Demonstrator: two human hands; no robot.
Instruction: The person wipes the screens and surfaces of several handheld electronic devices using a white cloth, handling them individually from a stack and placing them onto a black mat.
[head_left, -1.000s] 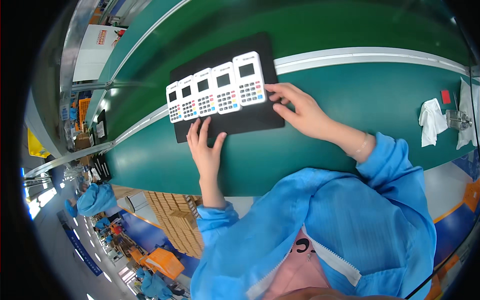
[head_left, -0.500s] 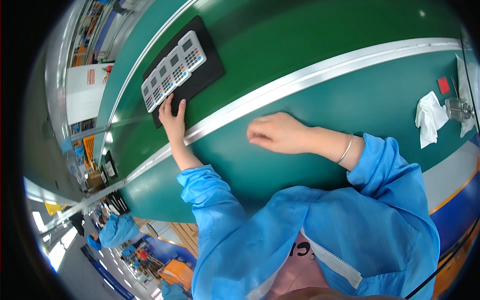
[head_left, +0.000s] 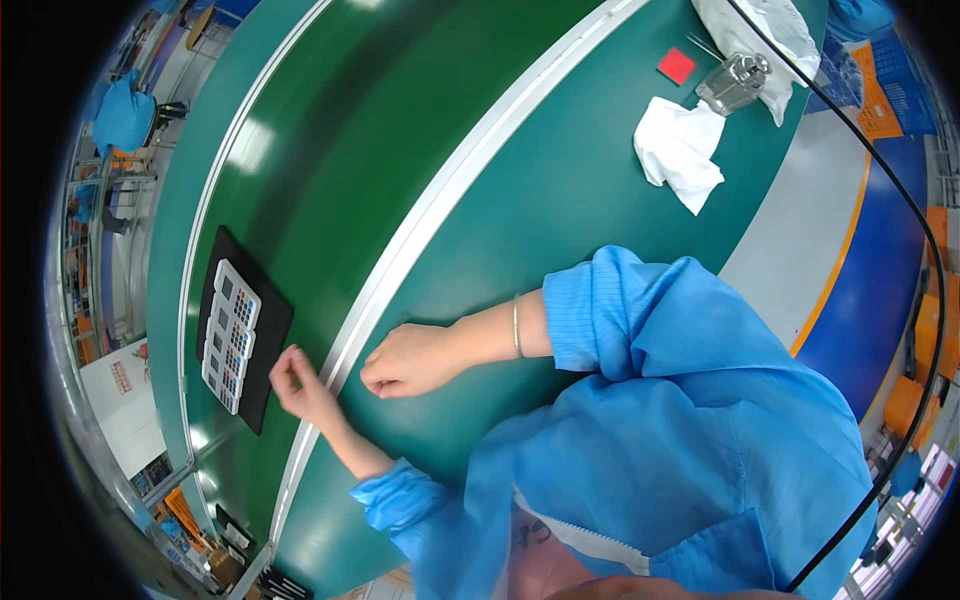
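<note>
On the dark green belt at left, several white keypad devices (head_left: 229, 335) with small grey screens and coloured buttons lie in a row on a black board (head_left: 262, 375). My left hand (head_left: 303, 388) hovers just right of the board, apart from the devices. Its fingers are loosely bent and a little apart, with nothing seen in them; motion blurs it slightly. Across the pale metal rail, my right hand (head_left: 415, 360) lies on the green worktop with its fingers curled in. No object shows in that fist.
A metal rail (head_left: 400, 240) divides belt from worktop. Farther off lie a white cloth (head_left: 680, 150), a red square (head_left: 676, 67), a clear pump bottle (head_left: 735, 84) and a white bag (head_left: 765, 40). A black cable (head_left: 925, 225) hangs at the right.
My left hand has drawn back from the board and devices, its fingers curling more. My view has turned to the right. The right hand stays curled on the worktop.
</note>
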